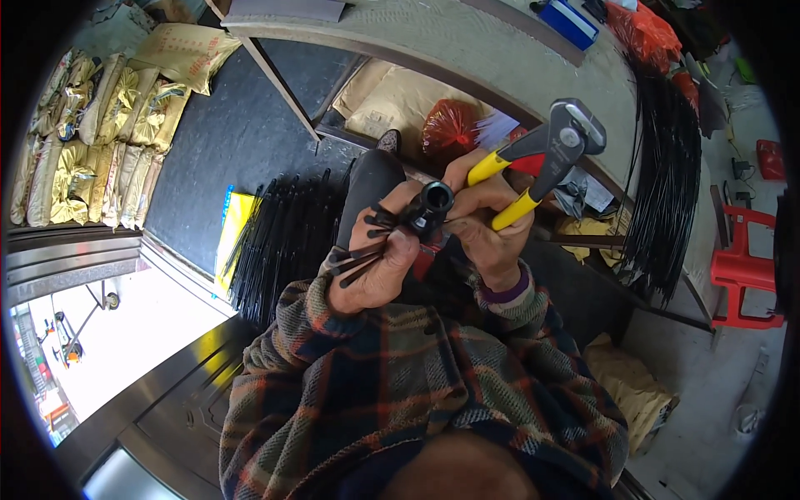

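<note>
My left hand (379, 271) is closed around a black tubular piece (429, 208), whose hollow round end faces up. Several thin black rods (354, 265) stick out between its fingers toward the left. Close beside it, my right hand (496, 242) is wrapped around end-cutting pliers (560, 150). Their yellow handles run into the hand, and the dark metal head points up and right, away from the tube. The right fingertips are near the tube; whether they touch it I cannot tell.
A workbench (400, 29) spans the far side, with a bundle of long black strips (667, 175) hanging over its right end. More black strips (279, 233) lie at my left. Stacked sacks (100, 137) stand far left, a red plastic stool (744, 267) at right.
</note>
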A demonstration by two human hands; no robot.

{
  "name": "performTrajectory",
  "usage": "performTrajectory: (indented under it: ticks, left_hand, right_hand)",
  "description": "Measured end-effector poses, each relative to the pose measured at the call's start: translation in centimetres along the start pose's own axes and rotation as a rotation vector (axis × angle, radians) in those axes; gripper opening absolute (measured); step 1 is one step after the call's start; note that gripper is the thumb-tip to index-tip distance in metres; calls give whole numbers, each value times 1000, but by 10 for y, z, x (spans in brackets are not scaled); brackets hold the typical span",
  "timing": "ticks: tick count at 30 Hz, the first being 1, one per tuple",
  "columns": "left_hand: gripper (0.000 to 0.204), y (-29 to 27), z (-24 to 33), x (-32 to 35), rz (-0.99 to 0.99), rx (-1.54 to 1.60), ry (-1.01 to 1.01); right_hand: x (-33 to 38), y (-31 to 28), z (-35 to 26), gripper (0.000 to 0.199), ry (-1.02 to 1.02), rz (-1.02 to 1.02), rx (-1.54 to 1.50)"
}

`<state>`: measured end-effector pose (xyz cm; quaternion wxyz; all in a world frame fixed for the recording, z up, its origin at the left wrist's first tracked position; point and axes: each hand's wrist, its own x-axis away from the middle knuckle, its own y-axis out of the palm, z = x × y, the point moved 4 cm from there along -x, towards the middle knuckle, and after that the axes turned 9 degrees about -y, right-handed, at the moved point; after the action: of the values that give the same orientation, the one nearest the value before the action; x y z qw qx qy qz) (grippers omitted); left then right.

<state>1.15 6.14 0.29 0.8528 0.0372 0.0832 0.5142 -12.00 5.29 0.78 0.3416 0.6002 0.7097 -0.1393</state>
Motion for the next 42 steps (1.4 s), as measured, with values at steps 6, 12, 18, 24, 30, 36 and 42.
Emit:
performTrajectory:
  ticks: [6,12,18,24,30,36,42]
  left_hand:
    - [60,-4,-2,3,56,20,-1]
    - [58,-12,-15,6,207,-66,13]
    - [66,-32,-21,4,188,62,1]
    - [65,-31,-25,2,111,128,-21]
    - [62,-28,-35,3,105,174,-42]
    - [76,-21,-28,-3,208,83,-68]
    - [83,-21,-13,-6,207,-97,-109]
  right_hand:
    - [-12,6,-10,15,-52,-116,202]
    - [-4,13,7,11,91,-19,114]
    - [-13,-4,-22,27,-194,-398,945]
    - [-15,-29,-45,19,-237,-779,1433]
    - [-30,-18,-48,20,-295,-861,1518]
    - [-36,-19,-48,28,-489,-934,1744]
    - [-42,-16,-56,21,-473,-1101,1722]
